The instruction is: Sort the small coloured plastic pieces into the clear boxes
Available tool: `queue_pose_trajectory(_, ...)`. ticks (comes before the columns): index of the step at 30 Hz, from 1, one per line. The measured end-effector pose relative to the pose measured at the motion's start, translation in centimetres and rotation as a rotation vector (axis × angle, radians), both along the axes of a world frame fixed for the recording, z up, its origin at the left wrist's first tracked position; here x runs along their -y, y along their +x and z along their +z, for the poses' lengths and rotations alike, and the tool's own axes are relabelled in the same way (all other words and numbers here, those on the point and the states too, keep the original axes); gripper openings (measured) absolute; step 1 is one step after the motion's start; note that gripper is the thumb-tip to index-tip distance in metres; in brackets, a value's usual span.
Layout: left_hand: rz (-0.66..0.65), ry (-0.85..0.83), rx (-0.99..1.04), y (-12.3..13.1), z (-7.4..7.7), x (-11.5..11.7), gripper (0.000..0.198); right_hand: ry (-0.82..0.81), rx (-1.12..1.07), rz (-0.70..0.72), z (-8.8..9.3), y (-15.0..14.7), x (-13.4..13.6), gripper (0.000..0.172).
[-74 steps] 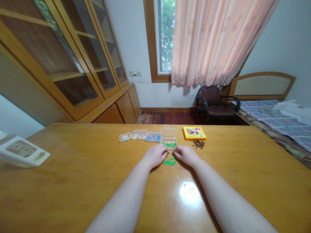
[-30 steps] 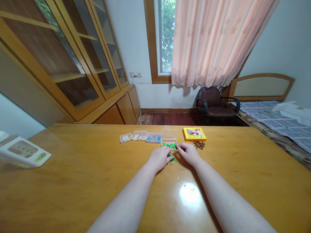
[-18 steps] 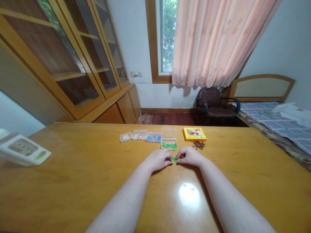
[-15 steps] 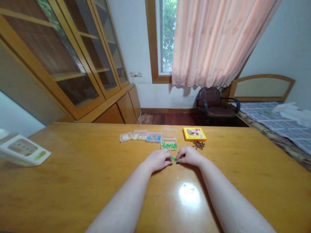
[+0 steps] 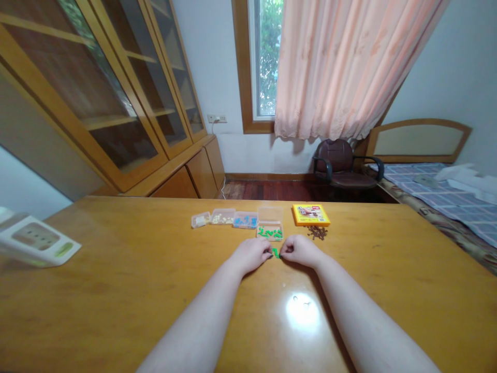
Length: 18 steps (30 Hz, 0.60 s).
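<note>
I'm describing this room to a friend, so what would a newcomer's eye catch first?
Probably the pink curtain beside the window glass. Then the left hand and right hand, either side of bright green pieces on the table, and the yellow box farther back, to the right.

Single head-worn view, forward and down over table (image 5: 116, 290)

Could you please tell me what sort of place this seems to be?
It looks like a bedroom in a home, perhaps doubling as a study: a bed with a padded-looking headboard stands at the right, a pink curtain hangs by the window, and a glass-fronted cabinet lines the left.
</note>
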<state>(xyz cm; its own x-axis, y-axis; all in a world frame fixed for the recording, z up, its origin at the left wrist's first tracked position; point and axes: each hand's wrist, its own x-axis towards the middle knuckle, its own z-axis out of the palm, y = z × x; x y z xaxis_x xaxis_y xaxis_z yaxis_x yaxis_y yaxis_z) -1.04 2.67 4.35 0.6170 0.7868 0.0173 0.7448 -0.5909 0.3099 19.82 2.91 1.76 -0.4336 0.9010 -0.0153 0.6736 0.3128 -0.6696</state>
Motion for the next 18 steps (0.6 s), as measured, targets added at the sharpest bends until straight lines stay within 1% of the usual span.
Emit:
queue_pose_trajectory(2,-0.003,-0.006,0.008,-0.2,-0.1,-0.1,0.012,0.01,-0.045,-0.031,0.0,-0.1,-0.1,0.012)
queue_pose_trajectory(3,-0.005,-0.006,0.017,-0.2,-0.1,-0.1,0.012,0.042,-0.069,-0.076,0.0,-0.2,-0.2,0.013)
queue_pose_trajectory(7,-0.005,0.042,0.102,-0.5,-0.1,-0.3,0.011,0.256,-0.13,-0.397,-0.1,-0.9,-0.6,0.022)
queue_pose_trajectory(9,0.001,0.07,0.145,-0.5,-0.2,-0.5,0.011,0.266,-0.116,-0.458,-0.2,-1.2,-0.7,0.025)
queue_pose_trajectory(12,0.023,0.108,0.208,-0.7,-0.6,-0.8,0.012,0.205,-0.071,-0.426,-0.2,-1.5,-0.6,0.026)
queue_pose_trajectory(14,0.075,0.158,0.253,-0.9,-0.9,-1.1,0.012,0.21,-0.077,-0.396,-0.1,-1.4,-0.5,0.027)
queue_pose_trajectory(16,0.163,0.217,0.291,-1.2,-1.2,-1.5,0.013,0.213,-0.093,-0.3,0.1,-1.3,-0.2,0.025)
queue_pose_trajectory(18,0.258,0.256,0.312,-1.5,-1.4,-1.9,0.014,0.167,-0.093,-0.142,0.2,-1.2,0.0,0.02)
